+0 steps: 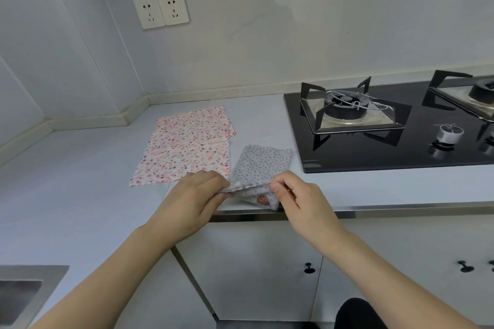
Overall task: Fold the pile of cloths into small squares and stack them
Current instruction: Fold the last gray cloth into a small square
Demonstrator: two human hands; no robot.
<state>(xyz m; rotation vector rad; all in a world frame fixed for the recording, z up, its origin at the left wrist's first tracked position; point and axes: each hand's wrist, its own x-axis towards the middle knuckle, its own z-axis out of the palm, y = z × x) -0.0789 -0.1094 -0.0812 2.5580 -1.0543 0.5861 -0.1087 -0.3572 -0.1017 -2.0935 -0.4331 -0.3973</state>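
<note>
Pinching the near edge of a grey dotted cloth (263,165) at the worktop's (80,189) front lip, the left hand (197,196) and right hand (299,199) grasp it in their fingers, with pink floral cloths (184,147) lying flat just behind.

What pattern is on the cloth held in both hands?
Small dark dots on grey cloth; the head view shows it.

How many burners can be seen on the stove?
2: one burner at the stove's left, another at the right frame edge, partly cut off. More may lie out of view.
</note>
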